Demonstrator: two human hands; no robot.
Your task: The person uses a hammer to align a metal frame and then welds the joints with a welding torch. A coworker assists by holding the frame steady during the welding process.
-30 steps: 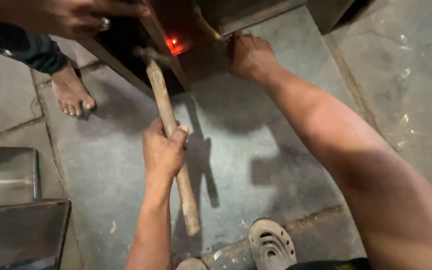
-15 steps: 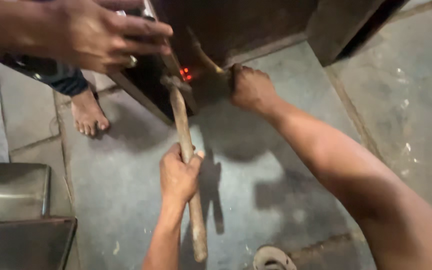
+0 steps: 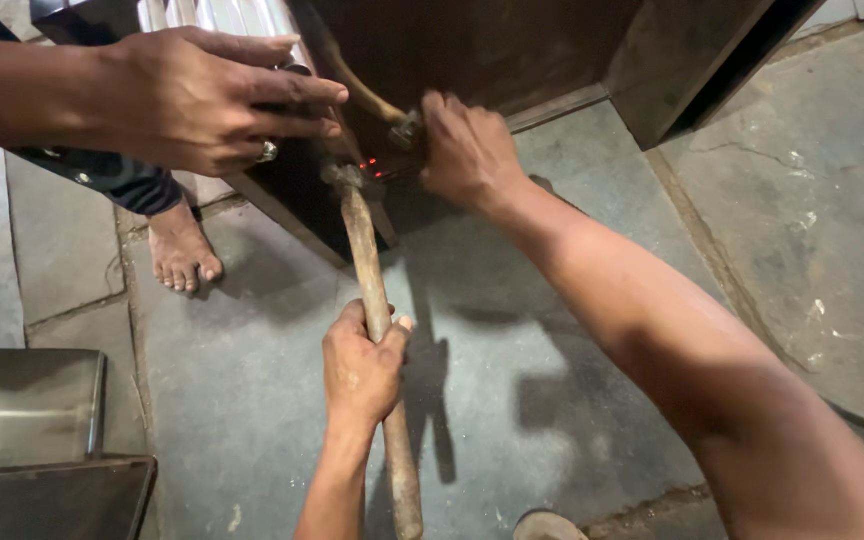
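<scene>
Left hand (image 3: 362,365) wrapped around hammer (image 3: 377,330) mid-handle, head up beyond knuckles at glowing spot (image 3: 372,165); right hand (image 3: 467,150) clamped on small metal piece (image 3: 404,128) beside it; short, square blows advised; fingers clear.

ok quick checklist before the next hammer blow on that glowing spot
1. Left hand wrapped round the wooden hammer handle: ok.
2. Hammer head close to the glowing red spot: ok.
3. Right hand clear of the strike point: not ok, its fingers sit right beside the glow.
4. Co-worker's hand clear: not ok, it grips the dark metal box just above the hammer head.
5. Bare foot out of the way: cannot tell, it stands near the box.
</scene>
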